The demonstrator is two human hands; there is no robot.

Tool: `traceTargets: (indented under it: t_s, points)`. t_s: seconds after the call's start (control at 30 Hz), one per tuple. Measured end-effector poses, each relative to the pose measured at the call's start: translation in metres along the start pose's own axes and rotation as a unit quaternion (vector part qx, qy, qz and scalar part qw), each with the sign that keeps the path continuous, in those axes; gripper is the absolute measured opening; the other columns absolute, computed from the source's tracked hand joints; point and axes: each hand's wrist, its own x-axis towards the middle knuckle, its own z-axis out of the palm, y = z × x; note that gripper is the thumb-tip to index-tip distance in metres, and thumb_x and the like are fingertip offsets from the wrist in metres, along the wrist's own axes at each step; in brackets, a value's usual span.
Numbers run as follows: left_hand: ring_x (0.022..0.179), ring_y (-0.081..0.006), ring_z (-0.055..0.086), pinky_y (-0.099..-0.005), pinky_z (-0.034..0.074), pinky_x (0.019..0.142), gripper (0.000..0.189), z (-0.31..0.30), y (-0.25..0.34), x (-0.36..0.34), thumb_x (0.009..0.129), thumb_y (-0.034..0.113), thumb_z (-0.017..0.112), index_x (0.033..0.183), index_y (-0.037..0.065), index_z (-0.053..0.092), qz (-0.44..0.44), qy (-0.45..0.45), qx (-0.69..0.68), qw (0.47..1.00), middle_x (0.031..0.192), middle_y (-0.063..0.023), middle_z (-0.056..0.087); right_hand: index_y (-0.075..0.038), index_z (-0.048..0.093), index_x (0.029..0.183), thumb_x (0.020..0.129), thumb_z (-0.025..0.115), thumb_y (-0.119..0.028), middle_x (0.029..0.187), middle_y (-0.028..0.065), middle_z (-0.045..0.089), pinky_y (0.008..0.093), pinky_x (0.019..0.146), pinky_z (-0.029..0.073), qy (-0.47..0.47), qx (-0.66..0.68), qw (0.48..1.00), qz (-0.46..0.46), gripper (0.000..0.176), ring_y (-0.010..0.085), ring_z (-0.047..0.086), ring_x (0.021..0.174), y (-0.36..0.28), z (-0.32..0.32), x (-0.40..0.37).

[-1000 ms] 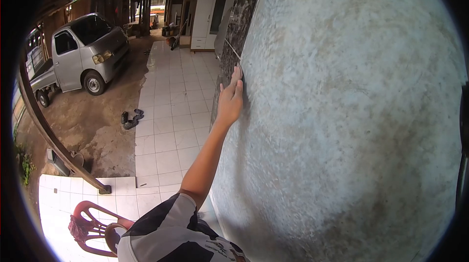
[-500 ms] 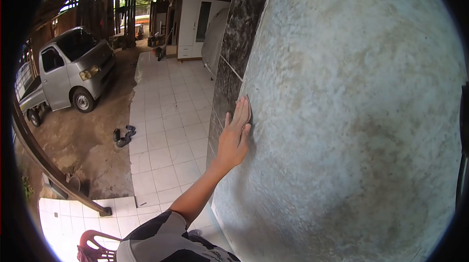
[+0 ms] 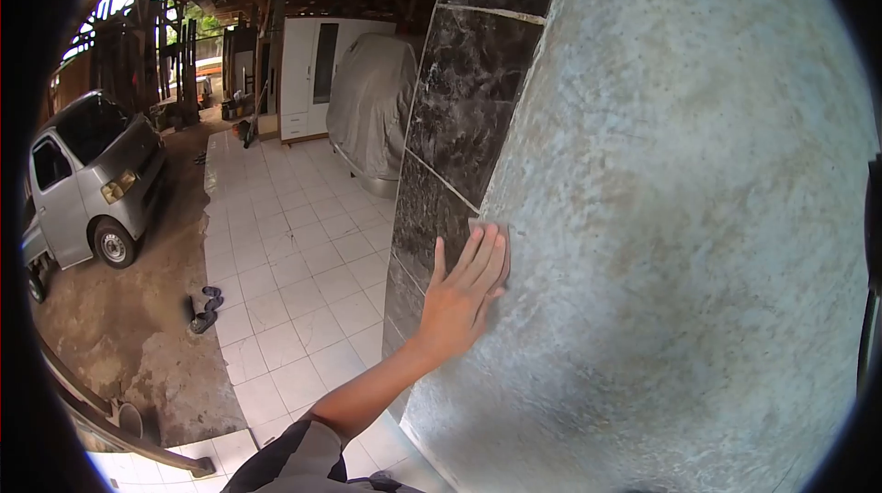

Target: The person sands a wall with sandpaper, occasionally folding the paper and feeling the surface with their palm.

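Note:
My left hand presses a thin grey-brown piece of sandpaper flat against the pale blue-grey plastered wall. Only the sheet's edges show, past the fingertips and along the thumb side. The fingers lie extended over it, with the little finger held apart on the left. Next to the hand, a strip of dark marbled tiles runs along the wall's edge. My right hand is out of view.
White floor tiles stretch along the left of the wall. A covered vehicle and a white wardrobe stand farther back. A silver pickup truck is parked on bare ground at left, with dark footwear near the tile edge.
The view has turned to the right and tilted up somewhat. My left hand, with the sandpaper, remains against the wall near the dark tile border, now lower and farther right in the picture.

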Motion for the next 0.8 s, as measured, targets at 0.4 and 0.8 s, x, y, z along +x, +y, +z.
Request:
traceTargets:
  t_s: [0.4,0.8]
  points:
    - [0.151,-0.0345,0.017,-0.0663,0.011,0.115,0.072,0.018,0.02,-0.005,0.091,0.01,0.059,0.154,0.0,0.026,-0.032,0.0,-0.045,0.998,0.163,-0.0166,0.021,-0.004,0.0,0.157,0.095,0.019,-0.075,0.164,0.017,-0.004,0.0556,0.119,-0.002,-0.244,-0.197,0.944,0.103,0.097,0.0336,-0.005,0.151,-0.058,-0.013,-0.013]
    - [0.15,-0.0451,0.013,-0.0708,0.004,0.112,0.071,0.022,0.032,0.008,0.09,0.017,0.057,0.15,-0.009,0.027,-0.057,0.053,-0.038,0.996,0.16,-0.0267,0.02,0.021,0.025,0.142,0.105,0.022,-0.058,0.148,0.0476,0.017,0.0504,0.115,0.023,-0.588,-0.147,0.749,0.268,0.088,0.0566,0.024,0.139,-0.035,-0.051,0.001]
